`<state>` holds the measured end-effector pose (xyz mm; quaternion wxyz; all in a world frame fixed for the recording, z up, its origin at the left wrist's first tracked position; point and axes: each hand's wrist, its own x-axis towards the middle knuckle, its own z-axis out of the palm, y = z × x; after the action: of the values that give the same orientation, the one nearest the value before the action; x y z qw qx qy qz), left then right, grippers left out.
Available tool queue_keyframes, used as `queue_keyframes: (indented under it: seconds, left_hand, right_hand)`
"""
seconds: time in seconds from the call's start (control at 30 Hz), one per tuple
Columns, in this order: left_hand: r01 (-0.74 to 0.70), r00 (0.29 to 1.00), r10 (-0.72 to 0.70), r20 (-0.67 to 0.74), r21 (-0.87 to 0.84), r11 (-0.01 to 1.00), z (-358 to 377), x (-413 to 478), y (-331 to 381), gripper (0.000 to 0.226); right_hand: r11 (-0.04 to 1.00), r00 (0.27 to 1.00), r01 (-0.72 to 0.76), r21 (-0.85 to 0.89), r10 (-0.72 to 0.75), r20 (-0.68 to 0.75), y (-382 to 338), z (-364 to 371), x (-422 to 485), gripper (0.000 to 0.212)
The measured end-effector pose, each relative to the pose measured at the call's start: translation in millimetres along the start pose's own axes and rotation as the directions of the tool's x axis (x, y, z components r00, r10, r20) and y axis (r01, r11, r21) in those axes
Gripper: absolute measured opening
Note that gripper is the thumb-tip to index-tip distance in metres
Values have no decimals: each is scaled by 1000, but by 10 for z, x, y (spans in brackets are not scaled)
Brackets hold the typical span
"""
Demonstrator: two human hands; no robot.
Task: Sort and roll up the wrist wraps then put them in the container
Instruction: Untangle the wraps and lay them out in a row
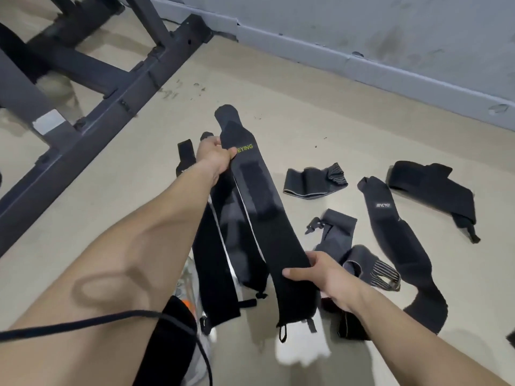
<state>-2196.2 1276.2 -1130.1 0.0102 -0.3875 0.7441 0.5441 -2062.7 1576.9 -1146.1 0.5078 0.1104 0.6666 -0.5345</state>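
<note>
Two hands share one long black wrist wrap [259,207] in the head view, the only view there is. The left hand [214,154] pinches its far part just beside the yellow-green lettering, thumb on top and fingers curled round the edge. The right hand [326,277] grips the near part, thumb laid across the top face and fingers underneath. The wrap runs fairly taut between them, lifted above a row of long black wraps [206,268] lying side by side on the floor [306,129], and its thumb loop [282,331] dangles free past the right hand. More pieces lie scattered to the right, apart from the row: a labelled dark wrap [395,235], a folded black wrap [429,188] and a few grey sleeves [315,182]. A dark metal frame [97,107] stands at the left. No container can be made out with any certainty. The step looks like sorting, with the rolling yet to come. To do it well, I would lay this wrap square beside its match, then roll from the loop end, keeping the edges flush and the tension even, so the fastening patch ends outermost and closes the roll.
</note>
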Motion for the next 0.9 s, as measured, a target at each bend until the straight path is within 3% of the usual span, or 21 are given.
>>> queue_keyframes:
  seconds: [0.13, 0.2, 0.27, 0.33, 0.4, 0.47, 0.57, 0.67, 0.83, 0.9]
  left_hand:
    - [1, 978, -9, -208, -36, 999, 108, 544, -34, 25]
    - [-12, 959, 53, -277, 147, 989, 163, 559, -225, 29]
    - [-81, 965, 170, -199, 390, 917, 307, 339, -551, 33]
    - [-232, 966, 256, 35, 554, 800, 509, 31, -887, 35]
    - [-395, 918, 241, 314, 712, 580, 719, -213, -1169, 52]
    - [-462, 885, 136, 446, 803, 377, 876, -340, -1359, 78]
    - [-438, 897, 76, 435, 856, 275, 967, -371, -1432, 93]
    - [-407, 912, 52, 406, 885, 225, 985, -302, -1375, 95]
    - [-359, 933, 54, 355, 913, 195, 943, -219, -1317, 93]
    - [-354, 935, 69, 347, 905, 236, 971, -282, -1325, 86]
  right_hand:
    - [999, 999, 6, 42, -4, -54, -193, -78, 674, 35]
    - [1000, 997, -3, 2, 3, -74, -221, -83, 977, 30]
    - [998, 994, -31, -48, 25, -109, -173, -69, 1198, 30]
    - [993, 987, -41, -108, 24, -156, -114, -30, 1294, 29]
    - [985, 979, -30, -172, -6, -203, -78, 2, 1283, 31]
    - [976, 978, -43, -214, -3, -209, -27, 10, 1227, 40]
    - [937, 978, -76, -341, 4, -209, 53, -9, 1128, 47]
    - [911, 970, -136, -390, 42, -240, 93, -3, 1062, 39]
    - [880, 953, -139, -455, -6, -304, 108, 83, 1040, 37]
    - [870, 942, -137, -474, -34, -335, 86, 125, 1000, 42]
